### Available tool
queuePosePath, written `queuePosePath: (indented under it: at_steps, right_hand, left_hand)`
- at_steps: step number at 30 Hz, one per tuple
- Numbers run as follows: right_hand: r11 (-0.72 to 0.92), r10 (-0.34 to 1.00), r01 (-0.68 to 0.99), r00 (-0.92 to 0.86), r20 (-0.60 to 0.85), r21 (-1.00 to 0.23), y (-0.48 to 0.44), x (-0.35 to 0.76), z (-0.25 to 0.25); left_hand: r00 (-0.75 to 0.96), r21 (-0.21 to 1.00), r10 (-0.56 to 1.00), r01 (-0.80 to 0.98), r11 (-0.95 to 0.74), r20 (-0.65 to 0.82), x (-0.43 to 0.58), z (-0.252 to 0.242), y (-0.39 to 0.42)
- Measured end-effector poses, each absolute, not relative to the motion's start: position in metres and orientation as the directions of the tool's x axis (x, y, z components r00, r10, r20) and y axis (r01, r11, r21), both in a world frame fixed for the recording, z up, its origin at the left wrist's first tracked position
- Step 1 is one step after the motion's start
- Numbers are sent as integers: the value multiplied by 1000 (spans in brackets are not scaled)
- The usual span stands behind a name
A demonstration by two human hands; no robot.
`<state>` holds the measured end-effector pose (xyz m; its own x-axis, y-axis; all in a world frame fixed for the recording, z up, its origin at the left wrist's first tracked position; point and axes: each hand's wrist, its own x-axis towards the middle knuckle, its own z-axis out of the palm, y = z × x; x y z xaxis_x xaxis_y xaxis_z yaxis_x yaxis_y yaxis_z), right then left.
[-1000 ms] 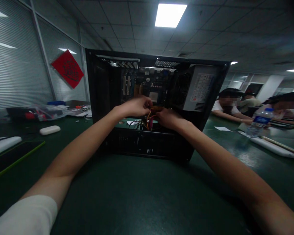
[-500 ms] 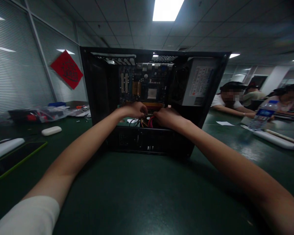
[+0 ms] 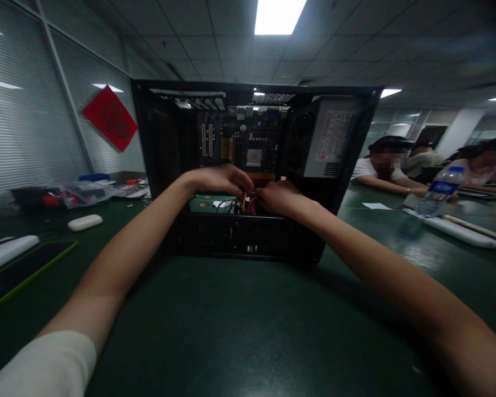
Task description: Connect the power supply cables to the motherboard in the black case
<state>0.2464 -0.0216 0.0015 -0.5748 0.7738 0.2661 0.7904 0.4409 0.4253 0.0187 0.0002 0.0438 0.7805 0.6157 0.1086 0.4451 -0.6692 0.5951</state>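
A black computer case (image 3: 248,234) lies open in front of me, its inside facing me. Within it are a motherboard (image 3: 235,135) with a bare square chip (image 3: 254,157) and, at upper right, a silver power supply (image 3: 334,138). My left hand (image 3: 225,179) reaches in at the lower middle, fingers bent down and closed around yellow and orange cables (image 3: 245,205). Facing it, my right hand (image 3: 279,197) is closed at the top of the red and dark cables (image 3: 253,206). The fingertips of both hands nearly meet, and partly hide what they grip.
On the green table (image 3: 231,314), a phone (image 3: 25,270) and a white case (image 3: 85,222) lie at left, with plastic-bagged items (image 3: 62,196) behind. A water bottle (image 3: 440,190) and a paper slip (image 3: 377,206) are at right. Another person (image 3: 388,165) leans on the table there.
My left hand has lifted slightly and shifted, its fingers now over the yellow cables beside my right hand. My right hand stays nearly in place. The view has moved a little.
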Motion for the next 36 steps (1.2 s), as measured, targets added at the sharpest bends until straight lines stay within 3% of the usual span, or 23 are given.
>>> queuePosePath:
  at_steps: [4, 14, 22, 36]
  right_hand:
    - [445, 764, 785, -584, 275, 430, -23, 247, 1]
    - [455, 761, 782, -590, 271, 426, -20, 247, 1]
    - [442, 760, 789, -582, 290, 426, -14, 248, -3]
    - [446, 766, 794, -577, 283, 413, -15, 246, -3]
  left_hand:
    - [735, 533, 665, 512, -674, 135, 17, 41, 7]
    - [696, 507, 707, 567, -649, 127, 19, 37, 10]
    - [565, 246, 799, 761, -600, 205, 31, 22, 21]
    - [522, 222, 795, 773, -594, 310, 32, 2, 28]
